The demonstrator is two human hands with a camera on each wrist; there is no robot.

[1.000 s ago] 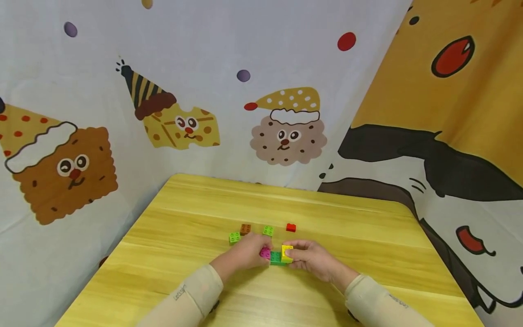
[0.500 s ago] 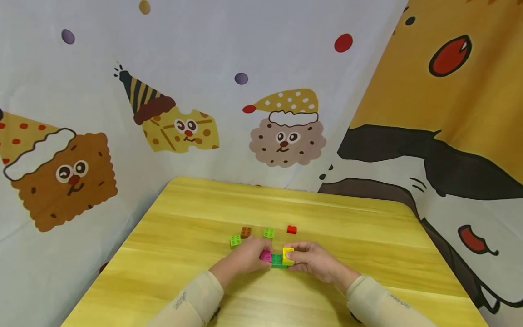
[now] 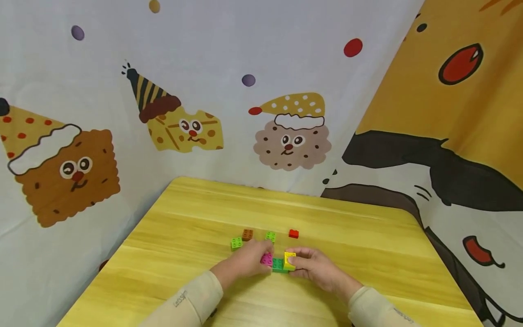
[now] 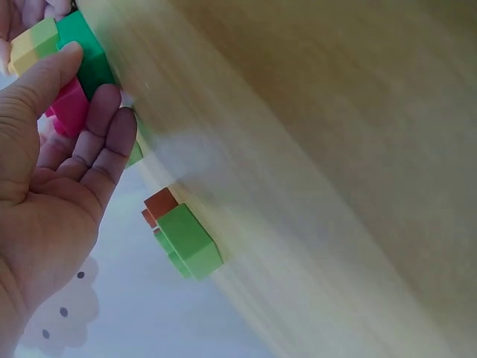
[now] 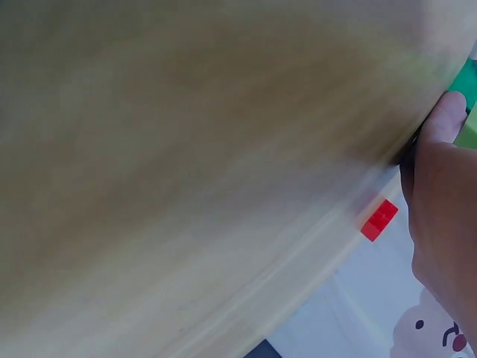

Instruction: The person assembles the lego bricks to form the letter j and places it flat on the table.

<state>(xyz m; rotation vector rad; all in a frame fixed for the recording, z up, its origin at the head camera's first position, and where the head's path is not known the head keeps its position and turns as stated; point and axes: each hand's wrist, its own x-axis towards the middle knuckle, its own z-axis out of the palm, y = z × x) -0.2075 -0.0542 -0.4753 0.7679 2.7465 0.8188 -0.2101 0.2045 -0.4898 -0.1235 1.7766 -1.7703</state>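
Pale beige sleeves (image 3: 176, 312) with wide cuffs (image 3: 209, 287) each bear small dark lettering (image 3: 180, 298).

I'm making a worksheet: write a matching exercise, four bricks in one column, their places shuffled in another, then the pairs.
1. Pink brick
2. Yellow brick
3. Red brick
4. Brown brick

A. Gripped by the right hand
B. On the table, apart from other bricks
C. Beside a light green brick
D. Gripped by the left hand

Pairs: 1-D, 2-A, 3-B, 4-C

Faces forward and down across the counter (image 3: 204, 204) from the head; closer, tilted in both wrist views, sharing the dark-green brick (image 4: 88, 60).
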